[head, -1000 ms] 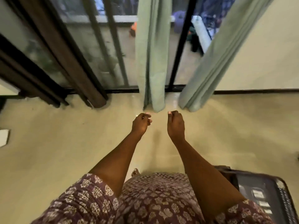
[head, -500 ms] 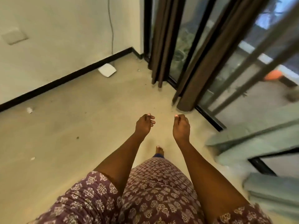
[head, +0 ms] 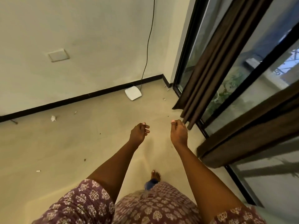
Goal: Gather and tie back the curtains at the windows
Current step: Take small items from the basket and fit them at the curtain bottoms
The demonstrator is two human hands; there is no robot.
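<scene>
Beige floor [head: 64, 151] lying under me, bearing white flat box [head: 133, 93] by black skirting, crumpled paper scrap [head: 53, 118], scattered crumbs. My bare foot [head: 155, 174] standing on it.

Purple garment [head: 90, 206], cream floral block print, short sleeves; bare foot [head: 155, 174].

two curtains [head: 215, 62] hang right; router [head: 133, 93] lies by far wall [head: 80, 38].
</scene>
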